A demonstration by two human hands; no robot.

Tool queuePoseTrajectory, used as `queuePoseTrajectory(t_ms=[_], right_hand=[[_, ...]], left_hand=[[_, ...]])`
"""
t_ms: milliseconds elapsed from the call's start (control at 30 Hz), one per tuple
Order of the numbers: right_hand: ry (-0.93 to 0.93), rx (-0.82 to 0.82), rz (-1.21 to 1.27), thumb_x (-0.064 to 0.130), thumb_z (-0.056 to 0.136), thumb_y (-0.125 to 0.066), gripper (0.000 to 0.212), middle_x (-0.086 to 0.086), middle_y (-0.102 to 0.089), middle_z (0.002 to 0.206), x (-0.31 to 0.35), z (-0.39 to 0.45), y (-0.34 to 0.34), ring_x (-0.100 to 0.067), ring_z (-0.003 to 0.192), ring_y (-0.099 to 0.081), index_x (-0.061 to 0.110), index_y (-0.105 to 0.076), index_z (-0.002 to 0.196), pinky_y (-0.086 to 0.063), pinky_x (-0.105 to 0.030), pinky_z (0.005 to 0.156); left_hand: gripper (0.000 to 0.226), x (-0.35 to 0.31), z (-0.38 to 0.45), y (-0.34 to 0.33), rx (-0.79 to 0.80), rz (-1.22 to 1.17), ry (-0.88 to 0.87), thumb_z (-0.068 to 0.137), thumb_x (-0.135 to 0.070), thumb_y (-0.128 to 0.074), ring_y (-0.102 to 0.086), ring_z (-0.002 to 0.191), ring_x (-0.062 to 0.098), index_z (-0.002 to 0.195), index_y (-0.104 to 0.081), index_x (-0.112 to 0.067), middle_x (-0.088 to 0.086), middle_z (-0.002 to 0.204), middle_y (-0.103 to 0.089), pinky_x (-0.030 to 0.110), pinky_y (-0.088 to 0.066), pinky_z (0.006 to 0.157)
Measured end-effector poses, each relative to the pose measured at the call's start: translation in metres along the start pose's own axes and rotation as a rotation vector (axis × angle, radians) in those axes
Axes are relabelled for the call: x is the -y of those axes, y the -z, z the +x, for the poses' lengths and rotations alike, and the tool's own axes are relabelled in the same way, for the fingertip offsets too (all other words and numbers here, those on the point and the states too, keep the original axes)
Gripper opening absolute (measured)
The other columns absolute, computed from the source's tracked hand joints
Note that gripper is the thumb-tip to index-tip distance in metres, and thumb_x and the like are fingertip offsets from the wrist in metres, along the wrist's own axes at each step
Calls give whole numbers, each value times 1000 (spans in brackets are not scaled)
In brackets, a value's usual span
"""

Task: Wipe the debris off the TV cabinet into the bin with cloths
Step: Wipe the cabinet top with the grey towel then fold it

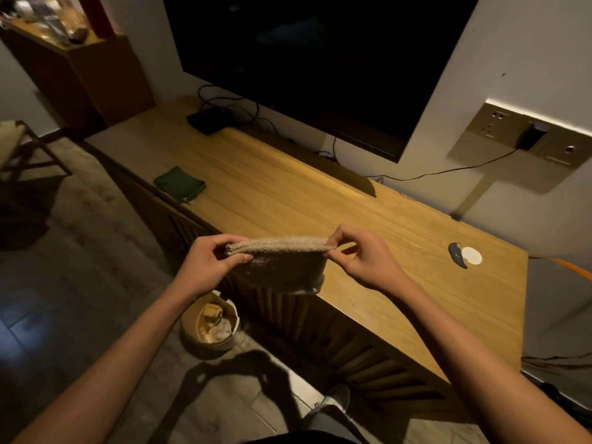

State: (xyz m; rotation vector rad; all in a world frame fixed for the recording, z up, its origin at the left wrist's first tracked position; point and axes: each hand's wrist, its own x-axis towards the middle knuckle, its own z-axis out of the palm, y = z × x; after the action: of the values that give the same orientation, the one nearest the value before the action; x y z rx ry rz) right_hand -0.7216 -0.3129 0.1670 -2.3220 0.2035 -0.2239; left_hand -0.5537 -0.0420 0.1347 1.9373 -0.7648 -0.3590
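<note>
I hold a beige cloth (282, 264) stretched between both hands over the front edge of the wooden TV cabinet (288, 193). My left hand (211, 261) pinches its left corner and my right hand (362, 261) pinches its right corner; the cloth hangs folded below them. A round bin (192, 339) with crumpled debris inside stands on the floor just below and left of the cloth, against the cabinet front. A folded green cloth (180, 184) lies on the cabinet top near its front edge, far to the left.
A large dark TV (304, 59) hangs on the wall above the cabinet. A black box (208, 120) with cables sits at the back left. A white disc (471, 256) and a dark curved piece (456, 255) lie at the right end. My shoe (336, 398) is below.
</note>
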Motion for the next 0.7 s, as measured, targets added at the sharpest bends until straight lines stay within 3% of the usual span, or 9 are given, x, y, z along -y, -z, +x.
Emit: queuePoseTrajectory(t_ms=[133, 200, 333, 433, 533, 700], right_hand=[[33, -18, 86, 8, 93, -71, 11, 7, -69, 101, 31, 7, -20, -5, 100, -66, 14, -67, 102, -58, -27, 95], [62, -61, 172, 5, 94, -68, 15, 8, -66, 105, 48, 9, -32, -6, 103, -65, 13, -62, 106, -58, -25, 93], [81, -57, 245, 14, 97, -66, 28, 12, -60, 116, 81, 13, -54, -4, 103, -65, 25, -54, 120, -59, -21, 84], [122, -19, 235, 18, 99, -65, 37, 13, -59, 119, 96, 13, -64, -3, 105, -65, 30, -50, 130, -58, -21, 84], [142, 48, 264, 18, 98, -68, 43, 9, -62, 116, 103, 11, -75, -5, 104, -67, 31, -49, 133, -58, -21, 83], [153, 19, 358, 23, 97, -70, 43, 3, -69, 110, 104, 12, -87, -15, 104, -72, 30, -51, 135, -60, -28, 84]], left_hand=[[30, 8, -4, 25, 49, 148, 0, 83, -14, -79, -68, 93, -1, 105, -73, -33, -14, 98, -74, 23, -54, 81], [36, 7, -6, 36, 120, 215, -19, 82, -14, -76, -66, 92, -3, 110, -68, -36, -15, 101, -71, 22, -55, 79], [42, 1, -10, 50, 293, 244, -13, 85, -15, -72, -64, 103, 2, 121, -61, -34, -11, 113, -66, 33, -60, 88], [35, -10, -18, 52, 386, 160, -35, 84, -42, -75, -66, 105, 9, 115, -65, -29, -7, 110, -68, 41, -59, 90], [44, -21, -27, 45, 376, 109, -57, 76, -61, -73, -67, 99, 11, 104, -67, -27, -6, 101, -70, 40, -58, 88], [18, -34, -29, 36, 329, 67, -159, 90, -35, -70, -66, 95, 2, 106, -65, -28, -10, 100, -68, 30, -57, 81]])
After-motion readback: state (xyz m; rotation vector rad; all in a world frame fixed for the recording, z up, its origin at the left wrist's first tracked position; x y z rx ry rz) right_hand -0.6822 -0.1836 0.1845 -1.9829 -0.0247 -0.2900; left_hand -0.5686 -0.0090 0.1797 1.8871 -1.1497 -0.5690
